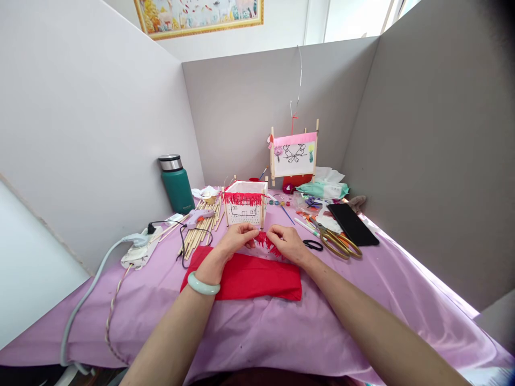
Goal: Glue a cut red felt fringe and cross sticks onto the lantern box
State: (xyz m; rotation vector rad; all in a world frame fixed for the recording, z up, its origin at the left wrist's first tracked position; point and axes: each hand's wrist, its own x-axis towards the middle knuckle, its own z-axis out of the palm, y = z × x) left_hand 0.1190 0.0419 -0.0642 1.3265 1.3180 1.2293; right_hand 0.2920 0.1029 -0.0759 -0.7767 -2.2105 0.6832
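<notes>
My left hand (237,241) and my right hand (287,244) pinch a strip of red fringed paper (267,244) between them, just above the table. A folded sheet of red crepe paper (257,279) lies under my wrists on the lilac tablecloth (257,332). A jade bangle (203,284) circles my left wrist. Just beyond my left hand stands a small square paper lantern (245,206) on a wooden stick frame, with red fringe along its top edge and a line drawing on its side.
Bamboo sticks (199,230), a hot glue gun (197,217), and a power strip (139,249) lie at left, behind a green flask (176,185). Gold scissors (338,241), a black phone (353,224), wet wipes (322,188), and a hanging paper lantern (293,155) are at right.
</notes>
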